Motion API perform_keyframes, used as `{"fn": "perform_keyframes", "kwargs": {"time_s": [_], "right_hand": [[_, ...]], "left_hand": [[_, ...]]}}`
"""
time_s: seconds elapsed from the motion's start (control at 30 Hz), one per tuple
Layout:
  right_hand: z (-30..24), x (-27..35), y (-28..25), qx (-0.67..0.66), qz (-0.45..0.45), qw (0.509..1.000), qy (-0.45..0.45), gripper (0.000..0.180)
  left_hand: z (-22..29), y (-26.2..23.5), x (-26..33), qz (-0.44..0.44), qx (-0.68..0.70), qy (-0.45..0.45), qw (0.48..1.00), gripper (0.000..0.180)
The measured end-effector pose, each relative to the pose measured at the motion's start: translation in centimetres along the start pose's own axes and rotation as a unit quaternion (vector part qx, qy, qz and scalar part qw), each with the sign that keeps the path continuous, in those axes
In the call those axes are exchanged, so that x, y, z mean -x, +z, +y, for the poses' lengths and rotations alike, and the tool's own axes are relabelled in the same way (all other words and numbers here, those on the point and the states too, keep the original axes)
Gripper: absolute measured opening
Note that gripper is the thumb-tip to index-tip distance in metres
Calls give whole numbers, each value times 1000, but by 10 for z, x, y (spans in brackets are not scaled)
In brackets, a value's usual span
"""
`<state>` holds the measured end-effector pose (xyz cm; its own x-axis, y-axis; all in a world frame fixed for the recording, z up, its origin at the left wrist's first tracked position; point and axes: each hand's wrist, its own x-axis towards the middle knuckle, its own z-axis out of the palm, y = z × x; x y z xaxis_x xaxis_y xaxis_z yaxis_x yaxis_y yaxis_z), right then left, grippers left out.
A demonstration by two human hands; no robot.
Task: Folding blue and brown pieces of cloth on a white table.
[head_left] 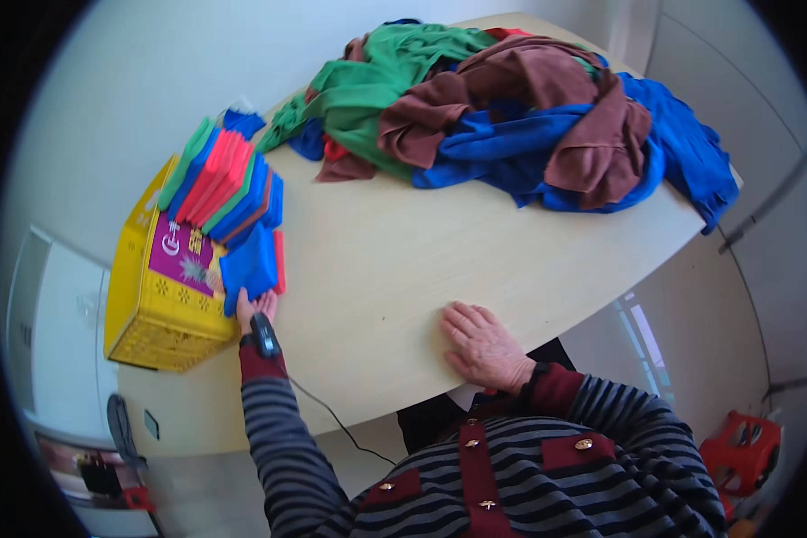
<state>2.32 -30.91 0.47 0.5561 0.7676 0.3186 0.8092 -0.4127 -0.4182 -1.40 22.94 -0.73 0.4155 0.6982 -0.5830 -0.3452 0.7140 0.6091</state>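
My left hand (253,308) reaches to the left end of the table and grips a folded blue cloth (249,262) at the near end of a row of folded cloths (227,184) in red, blue and green. The row stands on edge on a yellow box (160,305) with a purple panel. My right hand (481,342) lies flat, palm down, on the pale wooden table (403,260) near its front edge, holding nothing. A black device sits on my left wrist (264,337) with a thin cable trailing down.
A big heap of unfolded cloths (511,112) in green, brown and blue covers the far right part of the table. A red plastic stool (742,453) stands on the floor at lower right. White walls lie behind and to the left.
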Motion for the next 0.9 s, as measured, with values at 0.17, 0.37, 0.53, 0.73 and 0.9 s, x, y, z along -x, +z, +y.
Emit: {"fn": "perform_keyframes", "kwargs": {"time_s": [0.17, 0.37, 0.53, 0.73, 0.9], "right_hand": [[4, 5, -1, -15, 15, 1000, -14, 46], [4, 39, -19, -192, 5, 980, -51, 23], [26, 126, -58, -206, 75, 969, 114, 14], [116, 340, 29, -95, -145, 880, 441, 29], [110, 409, 73, -117, -151, 847, 496, 35]], "left_hand": [[-69, 50, 200, -276, -202, -16, 940, 23], [-99, 134, 463, -860, -144, 17, 489, 6], [-102, 135, 493, -918, -88, -29, 386, 16], [-117, 129, 501, -917, -79, -7, 391, 31], [-106, 130, 499, -920, -115, 11, 374, 32]]}}
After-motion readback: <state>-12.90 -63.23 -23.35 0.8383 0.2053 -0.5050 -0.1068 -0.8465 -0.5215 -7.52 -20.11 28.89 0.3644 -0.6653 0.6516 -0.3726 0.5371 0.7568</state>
